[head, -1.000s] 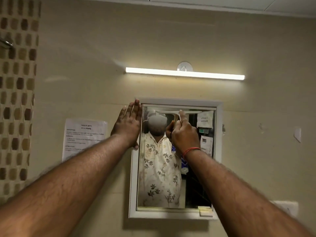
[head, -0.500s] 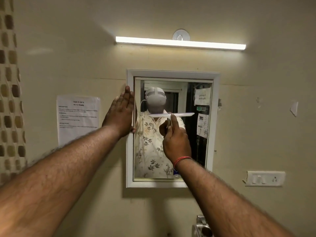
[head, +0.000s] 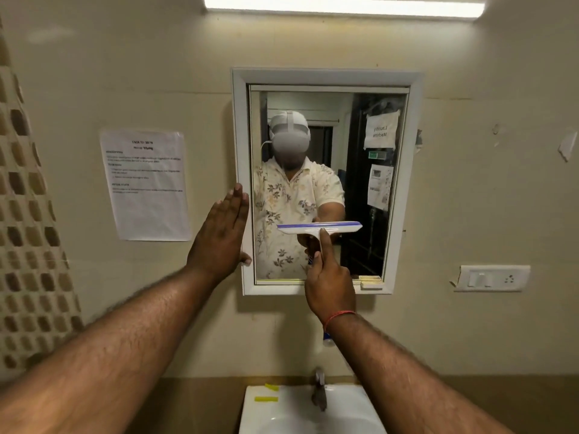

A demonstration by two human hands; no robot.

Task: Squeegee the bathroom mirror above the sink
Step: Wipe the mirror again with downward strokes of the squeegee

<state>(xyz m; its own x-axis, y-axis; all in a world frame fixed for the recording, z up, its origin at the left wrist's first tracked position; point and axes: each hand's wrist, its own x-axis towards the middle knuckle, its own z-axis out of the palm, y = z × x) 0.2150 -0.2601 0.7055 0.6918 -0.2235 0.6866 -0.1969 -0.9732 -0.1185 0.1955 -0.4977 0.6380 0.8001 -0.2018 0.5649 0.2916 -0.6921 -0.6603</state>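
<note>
A white-framed mirror [head: 398, 183] hangs on the beige wall above a white sink [head: 282, 411]. My right hand [head: 329, 283] grips the handle of a white squeegee [head: 319, 227] with a blue blade strip, index finger laid up along the handle. The blade lies level against the glass in the mirror's lower half. My left hand [head: 221, 236] is flat, fingers together, pressed on the left side of the mirror frame. The squeegee handle is mostly hidden by my hand.
A printed paper sheet [head: 145, 184] is stuck to the wall left of the mirror. A switch and socket plate [head: 492, 278] sits to the right. A tap [head: 319, 389] stands at the sink's back. A tube light [head: 344, 6] glows above. Brown mosaic tiles [head: 28, 245] line the far left.
The squeegee has been drawn down the glass from near the top to the lower half. My left hand slid down the frame's left side. The view tilted down, showing the sink.
</note>
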